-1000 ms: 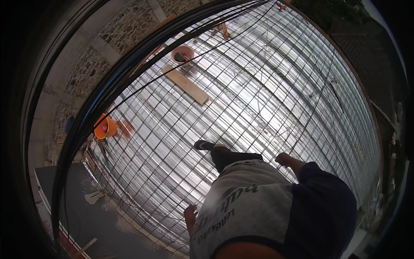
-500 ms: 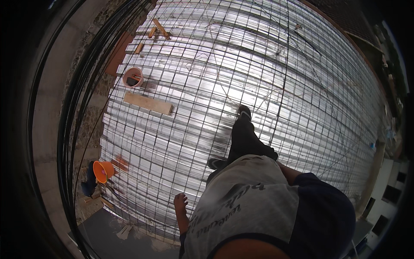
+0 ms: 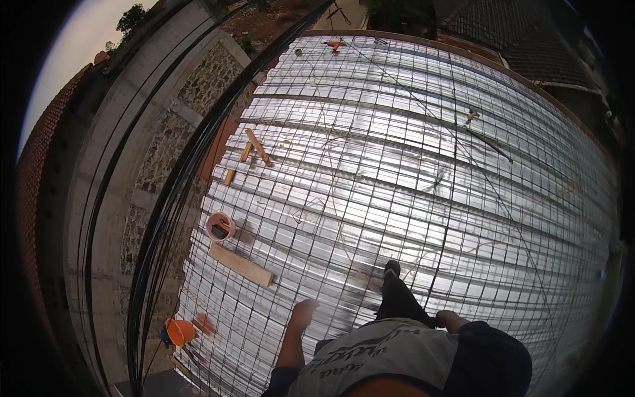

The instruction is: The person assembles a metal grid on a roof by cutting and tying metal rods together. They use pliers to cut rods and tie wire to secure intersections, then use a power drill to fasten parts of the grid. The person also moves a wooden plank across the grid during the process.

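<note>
Left hand (image 3: 303, 312): lower centre, empty, fingers loosely curled, above steel mesh (image 3: 410, 165).
Right hand (image 3: 448, 320): lower centre-right, finger spread not discernible.
Plank (image 3: 241, 264): lower left, on mesh.
Round roll (image 3: 220, 227): just above plank.

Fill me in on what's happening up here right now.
A person is walking across a steel mesh laid over shiny metal decking, one foot stepping forward. Both hands are empty: the left hand swings free, the right hand hangs by the hip. A wooden plank, a round pipe piece and an orange bucket lie to the left.
</note>
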### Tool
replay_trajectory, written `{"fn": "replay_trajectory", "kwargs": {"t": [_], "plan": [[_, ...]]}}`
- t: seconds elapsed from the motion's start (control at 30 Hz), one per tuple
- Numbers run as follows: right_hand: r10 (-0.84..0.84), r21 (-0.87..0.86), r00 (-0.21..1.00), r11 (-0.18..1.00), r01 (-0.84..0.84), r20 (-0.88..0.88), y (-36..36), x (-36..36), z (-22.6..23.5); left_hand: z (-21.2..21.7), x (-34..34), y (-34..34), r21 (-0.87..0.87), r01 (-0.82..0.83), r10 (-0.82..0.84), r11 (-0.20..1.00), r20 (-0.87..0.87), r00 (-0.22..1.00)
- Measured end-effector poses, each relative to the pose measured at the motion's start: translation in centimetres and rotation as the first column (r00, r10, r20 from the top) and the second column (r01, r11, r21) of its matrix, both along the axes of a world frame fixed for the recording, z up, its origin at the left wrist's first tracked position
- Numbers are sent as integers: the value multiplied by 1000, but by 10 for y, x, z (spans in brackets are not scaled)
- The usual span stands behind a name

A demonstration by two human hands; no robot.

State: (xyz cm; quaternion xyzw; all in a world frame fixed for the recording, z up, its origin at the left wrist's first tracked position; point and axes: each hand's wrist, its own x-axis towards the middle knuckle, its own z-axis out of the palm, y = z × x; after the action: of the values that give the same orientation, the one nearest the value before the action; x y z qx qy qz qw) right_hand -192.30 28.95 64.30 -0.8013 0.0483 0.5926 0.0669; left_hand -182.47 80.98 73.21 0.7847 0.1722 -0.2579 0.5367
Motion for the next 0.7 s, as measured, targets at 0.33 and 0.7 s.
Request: {"fn": "replay_trajectory", "kwargs": {"t": [0.33, 0.7], "plan": [[4, 437, 885, 868, -234, 466, -78, 165, -38, -2, 80, 13, 144, -202, 242, 969, -378, 893], [260, 139, 730, 889, -437, 632, -47, 376, -23, -156, 222, 43, 67, -366, 302, 928, -711, 635]]}}
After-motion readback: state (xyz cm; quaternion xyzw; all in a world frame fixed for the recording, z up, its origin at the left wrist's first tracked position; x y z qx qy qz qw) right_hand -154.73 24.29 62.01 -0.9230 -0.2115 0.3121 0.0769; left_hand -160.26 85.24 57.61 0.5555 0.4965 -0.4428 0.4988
